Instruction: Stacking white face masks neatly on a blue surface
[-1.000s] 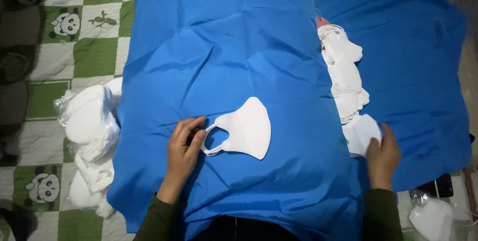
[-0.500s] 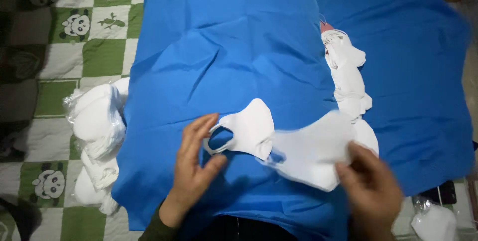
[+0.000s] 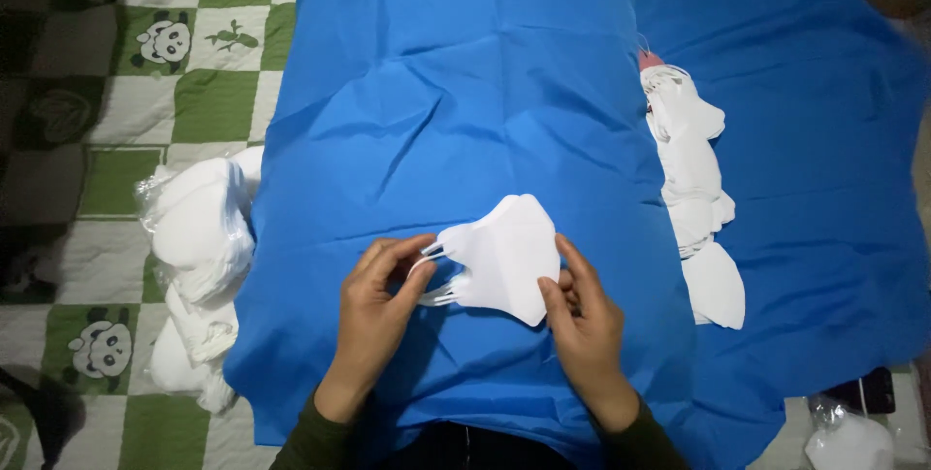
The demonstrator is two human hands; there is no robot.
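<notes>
A folded white face mask (image 3: 506,255) lies on the blue cloth (image 3: 465,111) in front of me. My left hand (image 3: 376,310) pinches its ear loops at the mask's left edge. My right hand (image 3: 582,320) grips the mask's right lower edge with thumb and fingers. It looks like two masks stacked together, but I cannot tell for sure. A row of loose white masks (image 3: 696,189) lies to the right on the blue cloth.
A bundle of white masks in clear plastic (image 3: 199,237) sits at the left on a green and white checked quilt with panda prints (image 3: 145,72). Another bagged bundle (image 3: 853,436) and a dark object (image 3: 873,390) lie at the bottom right.
My right hand took a mask from the row on the right and brought it over the one by my left hand. Both hands now hold the masks together at the middle.
</notes>
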